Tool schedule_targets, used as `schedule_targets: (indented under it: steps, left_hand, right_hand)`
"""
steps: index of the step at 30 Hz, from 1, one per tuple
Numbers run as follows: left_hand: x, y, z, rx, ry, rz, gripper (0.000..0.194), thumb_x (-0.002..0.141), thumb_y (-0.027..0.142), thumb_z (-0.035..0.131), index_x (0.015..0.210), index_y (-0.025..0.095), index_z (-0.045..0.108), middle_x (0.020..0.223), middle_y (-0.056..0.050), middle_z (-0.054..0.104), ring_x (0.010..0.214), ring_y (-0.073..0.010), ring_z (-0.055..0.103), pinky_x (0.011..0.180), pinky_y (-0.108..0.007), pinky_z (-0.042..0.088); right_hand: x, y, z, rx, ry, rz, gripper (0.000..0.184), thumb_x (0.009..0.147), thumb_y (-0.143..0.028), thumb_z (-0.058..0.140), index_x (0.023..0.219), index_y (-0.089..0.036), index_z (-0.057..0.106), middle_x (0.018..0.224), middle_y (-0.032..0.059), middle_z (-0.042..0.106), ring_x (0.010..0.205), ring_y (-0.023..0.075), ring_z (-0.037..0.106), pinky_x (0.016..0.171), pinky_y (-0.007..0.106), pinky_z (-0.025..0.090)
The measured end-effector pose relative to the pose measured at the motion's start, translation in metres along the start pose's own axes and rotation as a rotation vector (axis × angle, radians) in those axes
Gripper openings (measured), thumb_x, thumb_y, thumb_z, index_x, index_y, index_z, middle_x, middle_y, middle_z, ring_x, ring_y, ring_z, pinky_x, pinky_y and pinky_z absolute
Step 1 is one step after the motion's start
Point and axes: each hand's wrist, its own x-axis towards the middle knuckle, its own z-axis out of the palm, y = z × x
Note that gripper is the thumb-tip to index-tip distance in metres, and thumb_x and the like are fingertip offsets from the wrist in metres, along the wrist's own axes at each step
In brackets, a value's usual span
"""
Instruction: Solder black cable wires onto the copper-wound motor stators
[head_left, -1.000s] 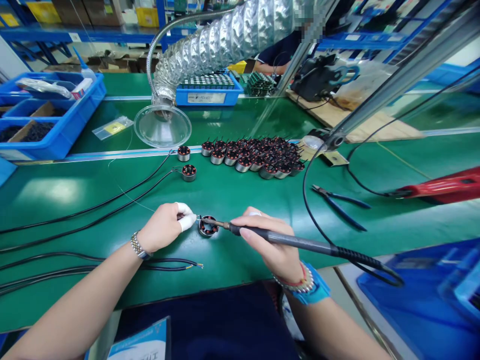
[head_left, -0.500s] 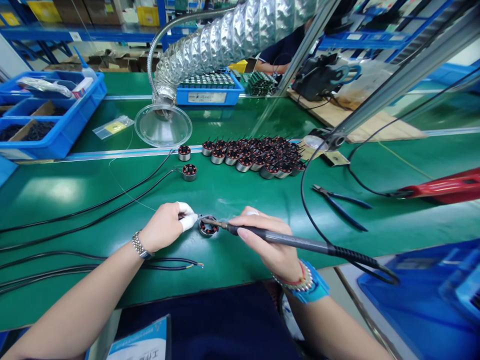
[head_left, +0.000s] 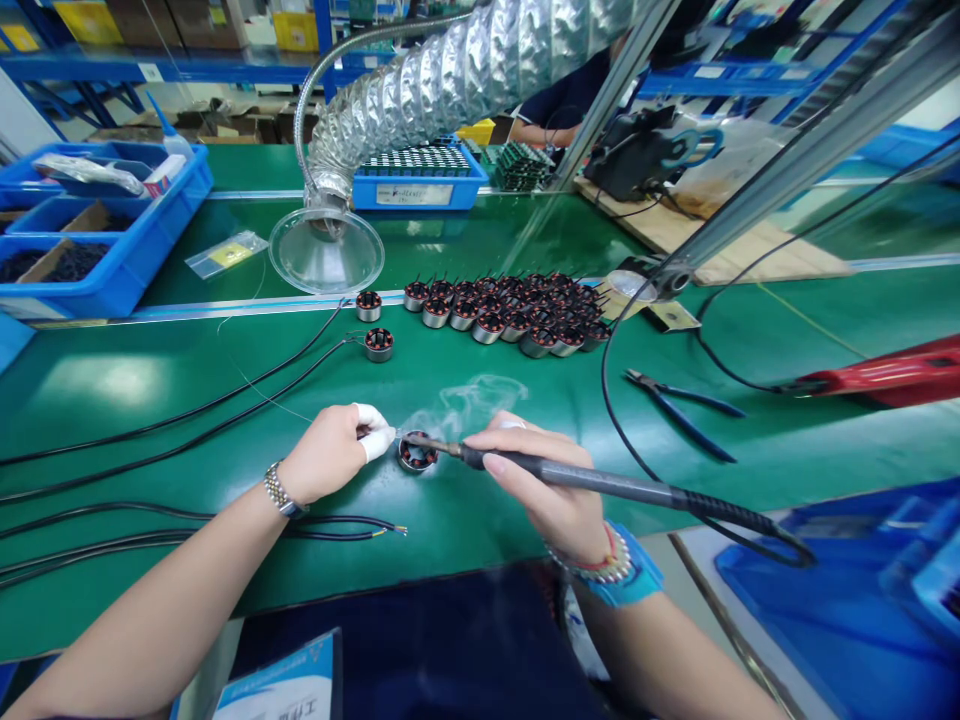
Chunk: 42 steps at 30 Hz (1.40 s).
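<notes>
My right hand (head_left: 536, 475) grips a soldering iron (head_left: 592, 478) like a pen, its tip angled left over a motor stator (head_left: 417, 455). Smoke curls up from the tip. The stator is a short metal ring with copper windings, lying on the green bench. Beside its left rim, my left hand (head_left: 341, 455), white covers on its fingertips, pinches a thin solder wire (head_left: 281, 405) that trails back over the bench. The pinched end is mostly hidden by the fingers. Two more stators (head_left: 379, 345) stand farther back, with black cables (head_left: 300, 372) reaching to them.
Several stators (head_left: 517, 310) cluster at the back middle. A fume extractor hood (head_left: 327, 252) hangs behind my left hand. Cutting pliers (head_left: 679, 410) and a red tool (head_left: 892, 375) lie right. Loose cables (head_left: 150, 540) lie front left, a blue divided bin (head_left: 150, 245) back left.
The soldering iron and my right hand have shifted slightly right. Smoke now rises much more thickly above the stator. My left hand has stayed in place.
</notes>
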Motion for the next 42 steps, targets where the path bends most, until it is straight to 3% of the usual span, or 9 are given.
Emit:
schedule_targets:
  steps: [28,42]
  left_hand:
    - [0.0005,0.0015,-0.0012,0.002,-0.001,-0.002,0.026,0.075,0.036,0.047,0.069,0.015,0.061,0.062,-0.001,0.06,0.056,-0.0137,0.049,0.053,-0.024,0.034]
    - [-0.0001,0.0021,-0.001,0.005,-0.001,-0.001,0.024,0.075,0.034,0.048,0.069,0.015,0.061,0.063,-0.001,0.061,0.058,-0.014,0.05,0.054,-0.024,0.035]
  right_hand:
    - [0.0001,0.0014,0.0026,0.005,0.0,0.0,0.017,0.076,-0.013,0.056,0.084,-0.019,0.069,0.07,0.0044,0.067,0.06,0.0155,0.05,0.055,0.031,0.041]
    - [-0.0039,0.0039,-0.0054,0.058,0.069,0.011,0.018,0.078,-0.014,0.056,0.089,-0.021,0.069,0.071,0.0037,0.065,0.063,0.0163,0.052,0.056,0.031,0.04]
